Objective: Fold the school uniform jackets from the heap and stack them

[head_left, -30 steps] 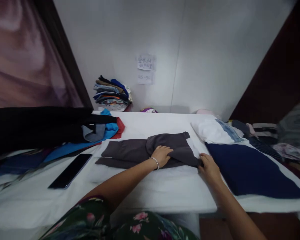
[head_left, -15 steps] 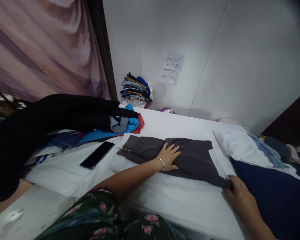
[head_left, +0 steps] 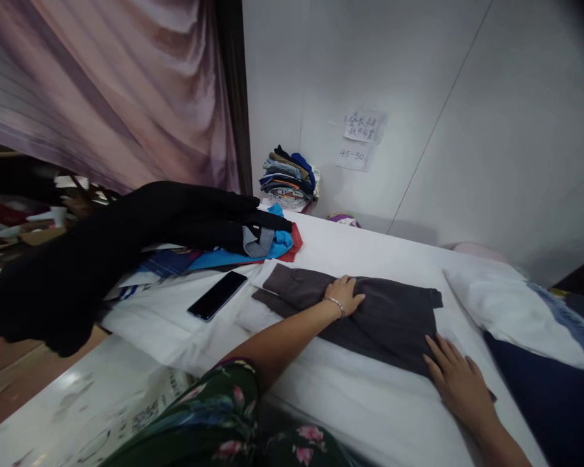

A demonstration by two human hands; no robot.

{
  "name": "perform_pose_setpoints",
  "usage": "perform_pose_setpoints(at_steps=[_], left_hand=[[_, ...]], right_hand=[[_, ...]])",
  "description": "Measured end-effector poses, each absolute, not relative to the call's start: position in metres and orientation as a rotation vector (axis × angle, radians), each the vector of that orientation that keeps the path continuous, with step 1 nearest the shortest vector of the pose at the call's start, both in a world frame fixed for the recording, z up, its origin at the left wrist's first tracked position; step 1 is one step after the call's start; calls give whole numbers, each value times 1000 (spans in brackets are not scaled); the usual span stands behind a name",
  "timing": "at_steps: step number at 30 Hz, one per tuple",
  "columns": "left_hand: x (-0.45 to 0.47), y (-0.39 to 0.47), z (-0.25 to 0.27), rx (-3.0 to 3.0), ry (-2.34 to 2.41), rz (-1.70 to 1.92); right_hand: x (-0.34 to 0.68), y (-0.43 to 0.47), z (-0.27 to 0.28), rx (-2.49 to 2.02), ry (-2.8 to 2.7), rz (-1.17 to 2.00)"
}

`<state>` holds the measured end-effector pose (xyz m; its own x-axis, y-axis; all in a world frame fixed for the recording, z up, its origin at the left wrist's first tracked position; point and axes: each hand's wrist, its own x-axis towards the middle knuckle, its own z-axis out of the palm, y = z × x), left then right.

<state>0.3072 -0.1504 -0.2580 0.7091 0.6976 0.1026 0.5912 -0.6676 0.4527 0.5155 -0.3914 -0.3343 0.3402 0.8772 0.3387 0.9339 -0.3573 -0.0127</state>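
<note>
A dark grey garment (head_left: pixel 394 318) lies folded lengthwise on the white-covered table, and two narrow ends of it, sleeves or legs, point left. My left hand (head_left: pixel 344 297), with a silver bracelet at its wrist, presses on the garment's middle, fingers slightly bent and thumb apart. At the lower right corner of the cloth rests my right hand (head_left: pixel 460 379), laid flat with fingers spread. A small dark tip of fabric shows beyond its wrist side. White cloth lies under the garment.
Left of the garment lies a black phone (head_left: pixel 217 295). Behind it, black clothing (head_left: pixel 141 227) covers a heap of blue and red garments. Folded clothes (head_left: pixel 289 175) are stacked by the wall. White (head_left: pixel 491 318) and navy (head_left: pixel 540 395) cloths lie at right.
My right hand has gone from gripping the garment's corner to lying flat on it with fingers spread. My left hand's fingers are drawn closer together. The view has shifted left.
</note>
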Motion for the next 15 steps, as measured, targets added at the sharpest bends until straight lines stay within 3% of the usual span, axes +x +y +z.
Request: perform_pose_setpoints(at_steps=[9,15], left_hand=[[301,-151,-261,2440,1018,461],[287,-158,-265,2489,1088,320]], right_hand=[[523,-395,-354,-2418,-1696,-500],[530,-398,-356,-2408,-1695,-333]])
